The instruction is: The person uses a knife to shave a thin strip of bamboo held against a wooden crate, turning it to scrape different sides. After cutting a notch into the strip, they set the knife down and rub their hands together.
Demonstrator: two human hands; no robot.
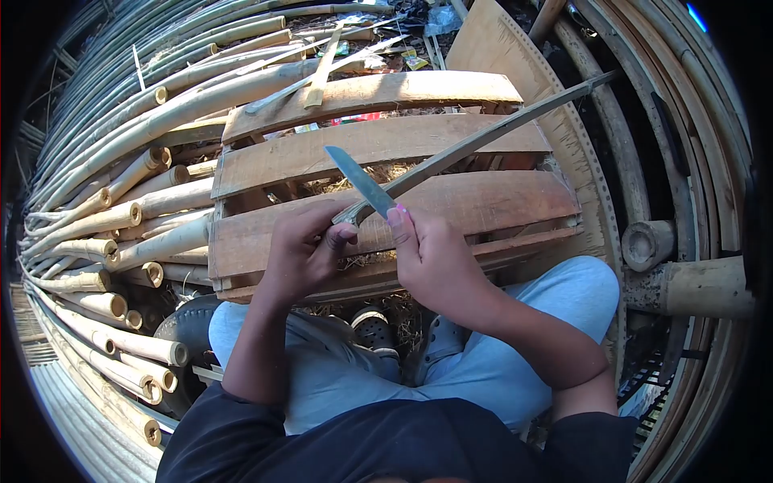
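Note:
My left hand (310, 241) grips the near end of a long, narrow strip of wood or bamboo (483, 135), which slants up and away to the right over a slatted wooden bench (386, 145). In my right hand (431, 253) is a knife (360, 179), its handle hidden in my fist. The blade points up and to the left and crosses over the strip just beyond my left hand. Both hands are above the nearest wide slat, close to each other.
Many bamboo poles (177, 197) are stacked on the left, their cut ends toward me. Thin split pieces (324, 68) lie across the bench's far edge. A woven-edged board (503, 48) and thick bamboo (708, 287) stand at the right. My bent legs (564, 302) are below the bench.

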